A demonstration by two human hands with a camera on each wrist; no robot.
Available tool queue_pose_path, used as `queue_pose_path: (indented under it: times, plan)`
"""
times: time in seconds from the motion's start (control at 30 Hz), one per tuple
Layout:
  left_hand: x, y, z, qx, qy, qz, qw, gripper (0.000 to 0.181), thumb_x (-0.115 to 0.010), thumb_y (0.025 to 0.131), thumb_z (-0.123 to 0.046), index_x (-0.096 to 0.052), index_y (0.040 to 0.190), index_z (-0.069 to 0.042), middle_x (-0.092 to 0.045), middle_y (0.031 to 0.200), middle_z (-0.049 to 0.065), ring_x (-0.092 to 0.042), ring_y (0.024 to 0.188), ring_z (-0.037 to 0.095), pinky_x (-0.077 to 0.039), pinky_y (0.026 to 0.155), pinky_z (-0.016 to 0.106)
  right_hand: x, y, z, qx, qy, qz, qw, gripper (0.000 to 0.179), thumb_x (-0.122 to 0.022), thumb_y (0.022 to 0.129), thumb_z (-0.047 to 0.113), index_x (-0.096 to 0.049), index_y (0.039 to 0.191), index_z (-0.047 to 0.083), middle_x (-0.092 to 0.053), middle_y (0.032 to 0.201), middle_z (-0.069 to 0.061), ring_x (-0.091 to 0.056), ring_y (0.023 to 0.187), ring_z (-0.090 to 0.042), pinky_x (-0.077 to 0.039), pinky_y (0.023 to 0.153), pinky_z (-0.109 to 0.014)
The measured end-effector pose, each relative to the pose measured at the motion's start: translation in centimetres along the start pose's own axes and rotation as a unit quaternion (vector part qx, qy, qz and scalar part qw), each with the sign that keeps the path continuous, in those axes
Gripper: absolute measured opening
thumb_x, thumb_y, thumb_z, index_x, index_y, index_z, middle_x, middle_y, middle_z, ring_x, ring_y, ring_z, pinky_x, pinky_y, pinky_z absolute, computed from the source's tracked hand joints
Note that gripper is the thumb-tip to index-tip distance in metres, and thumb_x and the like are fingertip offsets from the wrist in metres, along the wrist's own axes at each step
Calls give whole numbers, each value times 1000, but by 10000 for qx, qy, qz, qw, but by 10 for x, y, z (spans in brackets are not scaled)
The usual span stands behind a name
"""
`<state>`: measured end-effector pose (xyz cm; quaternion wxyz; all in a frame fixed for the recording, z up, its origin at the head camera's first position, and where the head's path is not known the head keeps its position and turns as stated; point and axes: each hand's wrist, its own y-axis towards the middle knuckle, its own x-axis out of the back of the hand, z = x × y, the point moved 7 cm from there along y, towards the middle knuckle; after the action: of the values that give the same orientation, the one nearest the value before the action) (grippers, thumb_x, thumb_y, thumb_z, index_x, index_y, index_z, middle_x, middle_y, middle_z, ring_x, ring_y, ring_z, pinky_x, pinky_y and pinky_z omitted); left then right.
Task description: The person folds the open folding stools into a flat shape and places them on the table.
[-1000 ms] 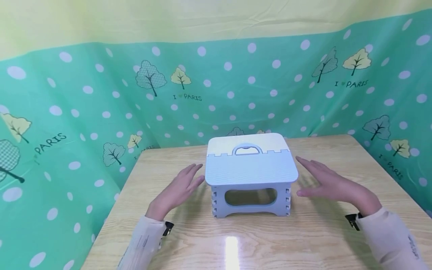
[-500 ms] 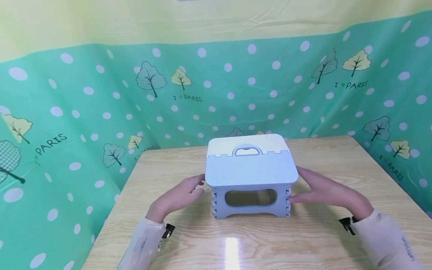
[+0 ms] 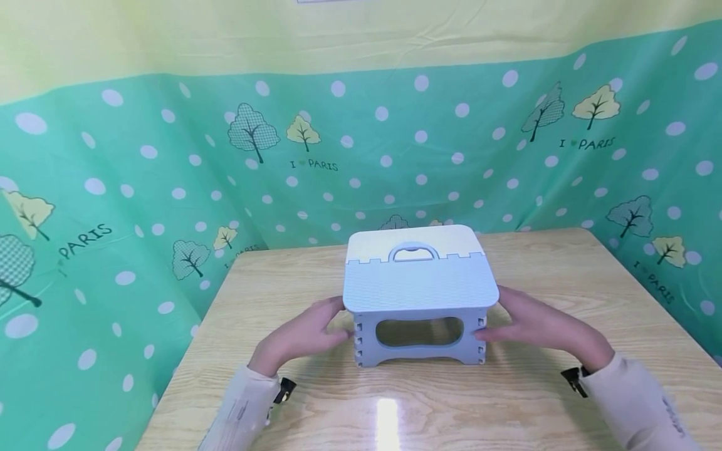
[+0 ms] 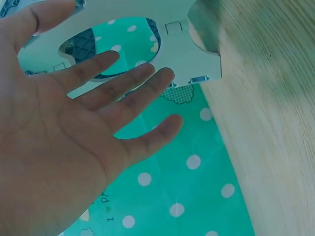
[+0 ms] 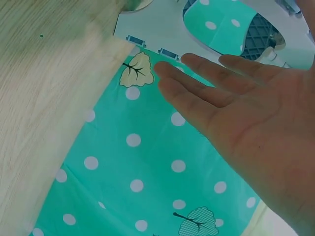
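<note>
A pale blue and white folding step stool [image 3: 420, 285] stands unfolded on its legs, with a carry handle [image 3: 413, 250] in its ribbed top. At its left side is my left hand [image 3: 304, 330], thumb by the front leg corner and fingertips partly hidden beyond the stool's edge. My right hand [image 3: 541, 318] lies along the other side, its thumb at the right front corner. Both wrist views show extended fingers beside the stool's cut-out side panels [image 4: 192, 44]. Whether the fingertips press on the panels I cannot tell.
The stool stands on a light wood-grain table [image 3: 282, 275]. A green dotted curtain [image 3: 316, 188] with printed trees hangs behind and along both sides. A strip of glare [image 3: 387, 423] lies on the table in front of the stool.
Both hands have come inward and slightly lower, from apart to close against the stool's sides. Each thumb now lies by a front corner. The stool has not moved on the table.
</note>
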<state>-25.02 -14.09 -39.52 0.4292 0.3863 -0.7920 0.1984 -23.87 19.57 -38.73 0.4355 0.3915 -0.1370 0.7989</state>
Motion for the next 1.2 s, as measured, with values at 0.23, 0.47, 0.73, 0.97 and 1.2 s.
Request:
queue_pose_path:
  times: [0.23, 0.47, 0.73, 0.97, 1.2]
  plan:
    - [-7, -1, -6, -94, 96, 50, 9999, 75, -69, 89, -36, -34, 155, -24, -49, 149, -5, -44, 137, 15, -38, 112, 40, -3, -2, -2, -122, -51, 11, 9999, 93, -76, 83, 51, -24, 157, 31, -40, 155, 0, -44, 135, -20, -42, 107, -48]
    - [-20, -1, -11, -220, -234, 75, 9995, 75, -64, 91, -57, -33, 154, -28, -53, 144, -7, -50, 129, 9, -42, 109, 38, -13, -3, -4, -90, 76, 194, 9997, 83, -75, 86, 47, -31, 154, 26, -50, 147, 5, -49, 130, -15, -45, 104, -45]
    - [-27, 4, -11, -311, -490, -85, 9983, 64, -68, 92, -48, -41, 147, -30, -59, 135, -9, -55, 122, 8, -48, 103, 39, -24, 0, 0, 114, 532, 214, 9983, 84, -78, 88, 33, -28, 154, 20, -50, 144, -6, -55, 117, -12, -53, 92, -32]
    - [-25, 6, -11, -123, -723, -73, 9973, 57, -71, 91, -45, -50, 140, -24, -65, 126, -8, -60, 117, 10, -51, 99, 42, -24, 2, 3, 132, 726, 194, 9971, 88, -80, 86, 27, -25, 156, 19, -51, 142, -11, -57, 115, -17, -56, 88, -35]
    - [-24, 6, -9, -25, -647, -75, 9979, 58, -73, 89, -46, -52, 138, -21, -67, 123, -7, -62, 110, 7, -53, 95, 36, -24, 4, 3, 110, 842, 197, 9962, 91, -80, 86, 25, -23, 157, 19, -49, 143, -13, -57, 116, -20, -57, 86, -35]
